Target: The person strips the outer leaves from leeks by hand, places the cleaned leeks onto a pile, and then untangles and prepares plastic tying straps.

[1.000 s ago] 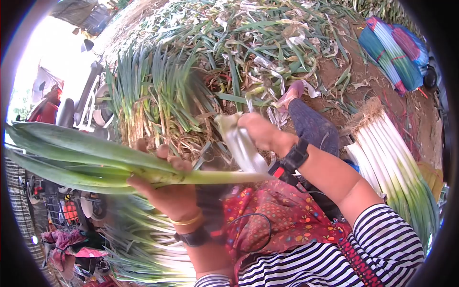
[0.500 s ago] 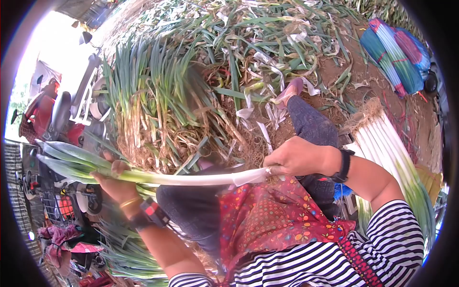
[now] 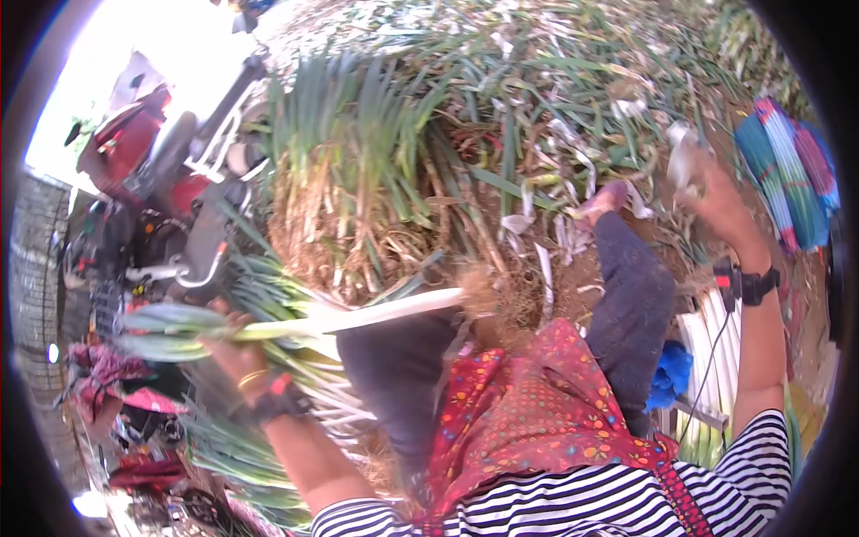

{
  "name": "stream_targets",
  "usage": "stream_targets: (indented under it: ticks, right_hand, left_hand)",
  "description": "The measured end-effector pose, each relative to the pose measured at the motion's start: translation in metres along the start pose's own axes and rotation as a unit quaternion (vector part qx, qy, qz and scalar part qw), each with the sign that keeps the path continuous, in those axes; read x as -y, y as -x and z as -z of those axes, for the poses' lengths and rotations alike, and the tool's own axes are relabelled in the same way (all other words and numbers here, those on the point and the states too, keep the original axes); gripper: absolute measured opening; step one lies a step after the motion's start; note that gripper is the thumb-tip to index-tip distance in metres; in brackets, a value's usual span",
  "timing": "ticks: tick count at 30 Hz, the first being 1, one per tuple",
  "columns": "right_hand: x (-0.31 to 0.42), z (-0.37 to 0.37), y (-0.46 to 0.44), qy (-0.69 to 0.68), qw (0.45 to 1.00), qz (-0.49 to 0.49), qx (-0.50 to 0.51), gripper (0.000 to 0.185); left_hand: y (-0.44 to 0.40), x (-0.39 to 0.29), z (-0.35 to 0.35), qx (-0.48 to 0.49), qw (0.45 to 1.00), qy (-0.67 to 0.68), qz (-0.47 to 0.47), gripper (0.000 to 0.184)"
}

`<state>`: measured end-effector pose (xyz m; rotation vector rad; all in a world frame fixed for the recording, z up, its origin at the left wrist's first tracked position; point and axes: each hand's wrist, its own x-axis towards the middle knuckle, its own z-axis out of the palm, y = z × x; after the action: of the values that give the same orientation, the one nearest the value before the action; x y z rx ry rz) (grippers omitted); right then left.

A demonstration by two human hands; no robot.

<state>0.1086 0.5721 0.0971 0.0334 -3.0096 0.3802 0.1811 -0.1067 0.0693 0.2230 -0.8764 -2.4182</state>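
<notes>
My left hand is closed around the green part of a long green onion. The onion lies across above my left thigh, its white stalk bare and its root tuft pointing right. Stretched out to the upper right, my right hand is blurred by motion. At its fingers is a whitish strip of peeled onion skin, also smeared. Below my left hand, more green onions lie with their white stalks toward me.
A heap of unpeeled green onions lies ahead. Leaf and skin scraps cover the ground beyond. Cleaned white stalks lie at my right, near a blue plastic bag. A red vehicle and wrapped bundles flank the area.
My right hand has left the root end of the onion and swung to the upper right with peeled skin. My left hand still holds the onion. The view has shifted.
</notes>
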Motion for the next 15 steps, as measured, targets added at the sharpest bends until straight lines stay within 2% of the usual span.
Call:
stream_targets:
  ticks: [1, 3, 4, 5, 6, 7, 8, 9, 10, 11, 12, 15]
  right_hand:
    - [0.005, -0.002, -0.014, 0.067, 0.992, -0.001, -0.103, 0.056]
    - [0.034, 0.002, -0.034, 0.030, 0.994, 0.018, -0.104, 0.061]
    - [0.052, 0.006, -0.040, 0.015, 0.994, 0.024, -0.104, 0.063]
    - [0.078, 0.001, -0.039, -0.080, 0.991, 0.044, -0.100, 0.060]
    - [0.110, -0.001, -0.036, -0.116, 0.987, 0.089, -0.065, 0.055]
    - [0.165, 0.016, -0.018, -0.215, 0.973, 0.075, 0.027, 0.050]
    - [0.174, -0.010, -0.016, -0.289, 0.939, 0.183, 0.025, 0.047]
    - [0.202, -0.009, -0.002, -0.314, 0.921, 0.214, 0.083, 0.046]
    - [0.217, -0.021, 0.008, -0.319, 0.901, 0.283, 0.078, 0.047]
    - [0.237, -0.028, 0.019, -0.335, 0.887, 0.301, 0.104, 0.048]
    - [0.252, -0.033, 0.029, -0.309, 0.892, 0.319, 0.085, 0.050]
    - [0.279, -0.045, 0.041, -0.313, 0.889, 0.286, 0.171, 0.043]
  left_hand:
    - [0.009, 0.011, -0.014, -0.031, 0.999, 0.022, 0.006, 0.063]
    - [0.030, 0.038, -0.041, -0.027, 0.998, 0.047, 0.020, 0.061]
    - [0.040, 0.050, -0.047, 0.013, 0.999, 0.043, 0.031, 0.063]
    - [0.051, 0.062, -0.058, 0.040, 0.998, 0.038, 0.035, 0.062]
    - [0.061, 0.074, -0.068, 0.068, 0.996, 0.033, 0.043, 0.062]
    - [0.067, 0.085, -0.072, 0.104, 0.992, 0.032, 0.061, 0.062]
    - [0.072, 0.096, -0.076, 0.141, 0.986, 0.031, 0.080, 0.062]
    - [0.082, 0.107, -0.086, 0.115, 0.990, -0.002, 0.084, 0.065]
    - [0.092, 0.116, -0.098, 0.102, 0.990, 0.000, 0.099, 0.066]
    - [0.102, 0.124, -0.112, 0.090, 0.989, 0.000, 0.115, 0.067]
    - [0.111, 0.132, -0.124, 0.078, 0.988, 0.000, 0.131, 0.068]
    - [0.131, 0.152, -0.142, 0.106, 0.983, -0.036, 0.145, 0.069]
